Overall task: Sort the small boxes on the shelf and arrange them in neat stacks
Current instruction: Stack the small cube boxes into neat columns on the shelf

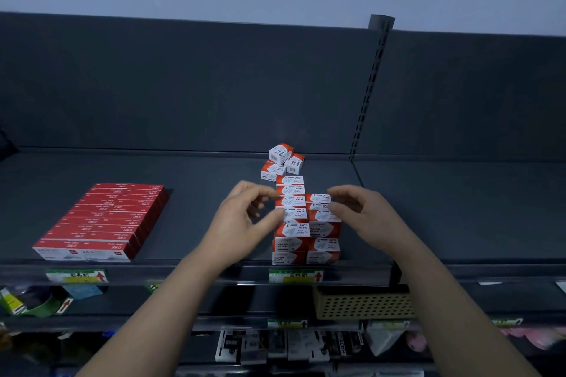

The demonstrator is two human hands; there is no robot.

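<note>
Mid-stacking: right hand pinches the top box, left hand loose against the stack; far loose boxes probably next.

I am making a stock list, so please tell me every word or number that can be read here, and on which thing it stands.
"PAPER CLIPS": on the small red-and-white boxes, front stacks.
"3": on the same boxes.
"24": seemingly, on the front long red box; the rest is blurred.
Shelf-edge labels: a red arrow; characters too blurred to read.
Packages on the lower shelf: too blurred to read.
</note>
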